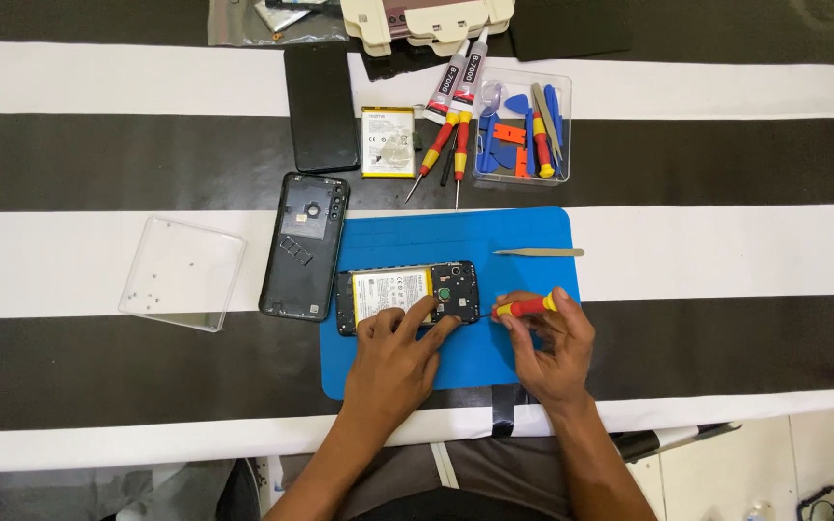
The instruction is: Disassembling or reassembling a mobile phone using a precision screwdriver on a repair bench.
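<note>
An opened phone [407,295] lies on a blue mat [494,241], its battery and black inner frame showing. My left hand [396,355] rests on the phone's lower edge, with two fingers pressing near the frame. My right hand [552,349] is closed around a small red and yellow screwdriver [527,307]. The screwdriver lies almost flat and its tip points left toward the phone's right end.
A black back cover [303,246] lies left of the mat, beside a clear plastic lid [183,273] holding tiny screws. Farther back are a black panel [320,108], a spare battery [387,142], two glue tubes [456,82], screwdrivers [448,145] and a tool tray [521,130]. Metal tweezers [539,253] lie on the mat's right edge.
</note>
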